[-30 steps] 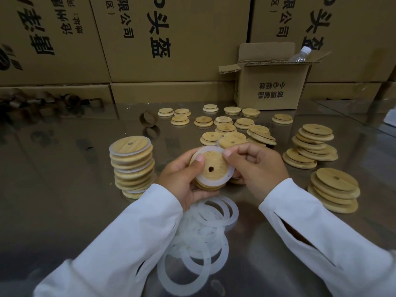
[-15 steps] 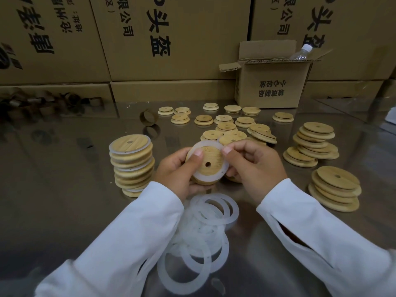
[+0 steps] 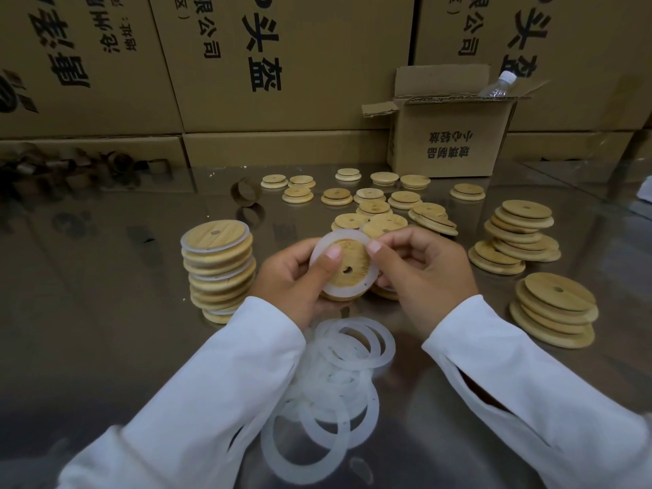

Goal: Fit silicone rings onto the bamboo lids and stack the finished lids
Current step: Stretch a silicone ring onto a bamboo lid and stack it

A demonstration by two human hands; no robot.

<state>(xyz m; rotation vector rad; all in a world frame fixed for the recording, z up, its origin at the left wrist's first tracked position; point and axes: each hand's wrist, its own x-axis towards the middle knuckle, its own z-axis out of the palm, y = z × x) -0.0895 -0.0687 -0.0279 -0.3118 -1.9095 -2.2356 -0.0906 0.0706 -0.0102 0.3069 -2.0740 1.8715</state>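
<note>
Grip: my left hand (image 3: 293, 278) and right hand (image 3: 425, 273) curl round the bamboo lid (image 3: 349, 268), thumbs pinching its silicone ring (image 3: 335, 237).
Seating: I should press evenly round from 12 o'clock.

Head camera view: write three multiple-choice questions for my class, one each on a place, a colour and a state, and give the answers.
1. The tall stack of ringed lids stands:
A) left of the left hand
B) inside a carton
C) on a shelf

2. The loose silicone rings are:
A) black
B) translucent white
C) red

3. The lid being fitted is:
A) lying flat, untouched
B) held by the left hand and the right hand
C) topping the stack

Answers:
1. A: the stack stands beyond that hand's outer side.
2. B: the rings look milky and see-through.
3. B: fingers of both hands curl round its edge.
</note>
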